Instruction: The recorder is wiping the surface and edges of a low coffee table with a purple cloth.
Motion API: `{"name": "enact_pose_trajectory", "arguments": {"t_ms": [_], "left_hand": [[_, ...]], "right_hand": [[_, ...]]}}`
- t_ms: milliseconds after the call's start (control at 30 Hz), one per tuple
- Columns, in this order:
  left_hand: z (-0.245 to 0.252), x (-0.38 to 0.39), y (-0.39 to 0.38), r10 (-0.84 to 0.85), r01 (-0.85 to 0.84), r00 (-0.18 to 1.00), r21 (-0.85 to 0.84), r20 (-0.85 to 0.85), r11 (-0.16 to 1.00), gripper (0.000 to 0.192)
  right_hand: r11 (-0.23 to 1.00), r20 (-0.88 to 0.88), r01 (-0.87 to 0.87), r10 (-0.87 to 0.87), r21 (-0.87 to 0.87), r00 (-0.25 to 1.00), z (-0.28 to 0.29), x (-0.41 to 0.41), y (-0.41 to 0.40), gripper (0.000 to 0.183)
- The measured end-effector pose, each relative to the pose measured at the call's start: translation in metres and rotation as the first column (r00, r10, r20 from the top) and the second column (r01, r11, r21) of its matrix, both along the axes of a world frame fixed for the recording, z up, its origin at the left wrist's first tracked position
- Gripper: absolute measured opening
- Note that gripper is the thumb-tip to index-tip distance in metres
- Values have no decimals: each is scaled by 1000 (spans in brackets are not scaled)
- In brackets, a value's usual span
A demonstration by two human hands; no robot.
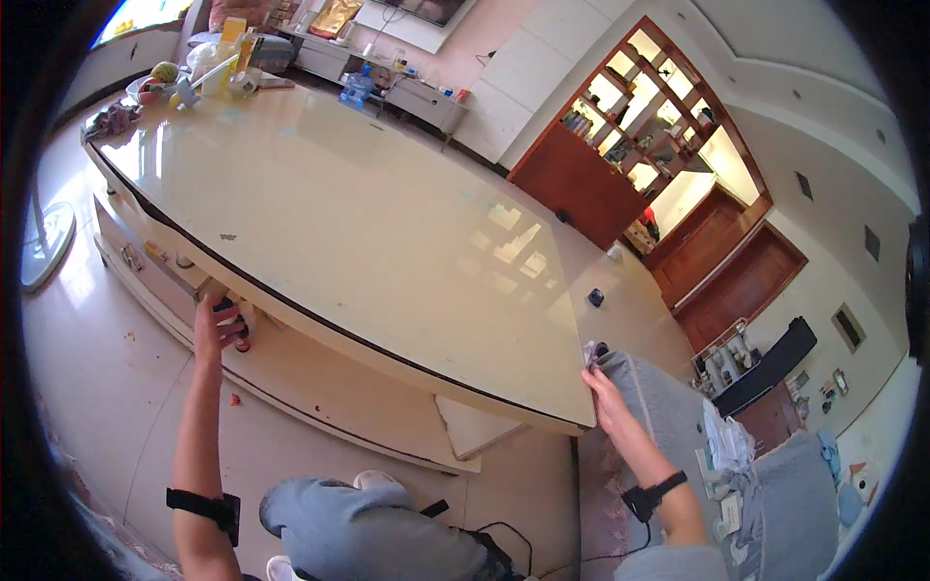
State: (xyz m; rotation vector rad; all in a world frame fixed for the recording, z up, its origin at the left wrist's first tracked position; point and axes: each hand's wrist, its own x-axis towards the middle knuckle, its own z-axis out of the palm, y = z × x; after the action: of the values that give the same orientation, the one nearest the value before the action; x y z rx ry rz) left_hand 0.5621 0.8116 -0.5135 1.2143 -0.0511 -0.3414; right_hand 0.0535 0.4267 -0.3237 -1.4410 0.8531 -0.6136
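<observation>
A long table with a pale glossy top (pixel 378 218) stretches out before me, tilted in the view. My left hand (pixel 214 325) reaches under its front edge, near the lower shelf (pixel 341 385). Its fingers are bent around or beside a small dark object (pixel 224 305); whether they grip it I cannot tell. A small dark and red item (pixel 242 340) stands close to those fingertips. At the table's right end, my right hand (pixel 609 407) holds a greyish-purple cloth (pixel 591 354) against the edge, mostly beyond the fingertips.
A fruit bowl (pixel 138 88) and a crumpled cloth (pixel 112 120) lie at the table's far left. A sofa with a grey-blue cover (pixel 647 385) adjoins the right end. A black cable (pixel 508 526) trails near my legs. A red scrap (pixel 235 399) is on the floor.
</observation>
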Motion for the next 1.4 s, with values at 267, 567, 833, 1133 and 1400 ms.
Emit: {"name": "enact_pose_trajectory", "arguments": {"t_ms": [267, 567, 833, 1133, 1400], "left_hand": [[58, -3, -22, -193, 82, 963, -476, -189, 876, 66], [93, -11, -20, -128, 86, 991, -586, -32, 806, 54], [118, -9, -11, -113, 11, 988, -666, -110, 746, 69], [107, 4, -25, 115, -118, 993, -462, -35, 879, 71], [131, -25, -13, 134, -188, 976, -353, -171, 916, 70]], "right_hand": [[990, -135, 63, -80, -125, 988, 22, -41, 76, 42], [999, -45, -13, 12, -30, 999, 18, -40, 82, 40], [998, 12, -6, 7, -70, 1000, 13, -32, 82, 46], [959, -53, -112, 101, -260, 993, 8, -19, 33, 36], [979, -111, -112, 94, -171, 989, 11, 11, -48, 26]]}}
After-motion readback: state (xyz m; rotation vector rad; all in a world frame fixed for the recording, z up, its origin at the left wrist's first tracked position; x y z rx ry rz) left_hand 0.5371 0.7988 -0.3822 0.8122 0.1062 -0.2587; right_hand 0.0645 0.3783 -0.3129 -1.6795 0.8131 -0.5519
